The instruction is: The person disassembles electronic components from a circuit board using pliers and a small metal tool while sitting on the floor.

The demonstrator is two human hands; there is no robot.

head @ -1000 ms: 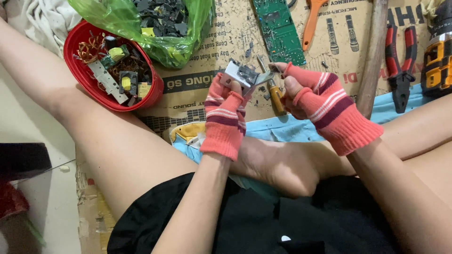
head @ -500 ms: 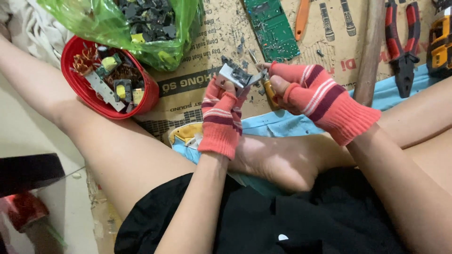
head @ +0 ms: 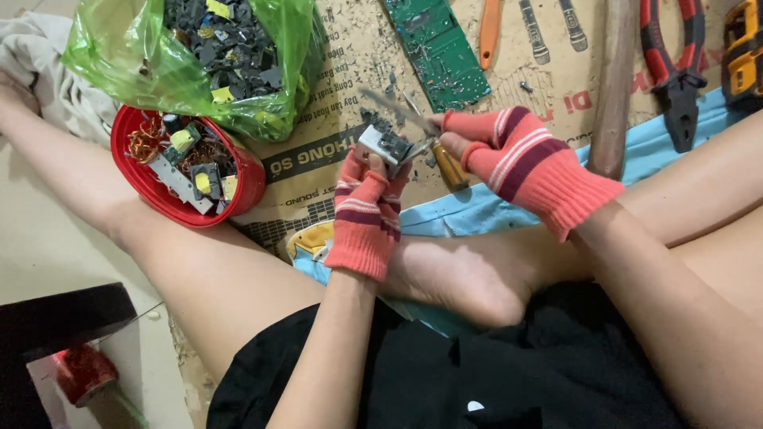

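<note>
My left hand (head: 367, 213), in a pink striped fingerless glove, grips a small grey electronic part (head: 385, 145) above the cardboard. My right hand (head: 520, 159), in a matching glove, holds a screwdriver with an amber handle (head: 447, 164). Its metal shaft reaches up and left across the part. Both hands work close together over my crossed legs.
A red bowl (head: 250, 184) of copper coils and small parts stands at the left. Behind it lies a green plastic bag (head: 119, 67) of dark scrap. A green circuit board (head: 436, 48), red-handled pliers (head: 675, 75), a wooden handle (head: 613, 87) and an orange tool (head: 489, 24) lie on the cardboard (head: 334, 155).
The right hand has shifted a little, and the screwdriver shaft now points further up and left over the part. The left hand keeps its hold on the part.
</note>
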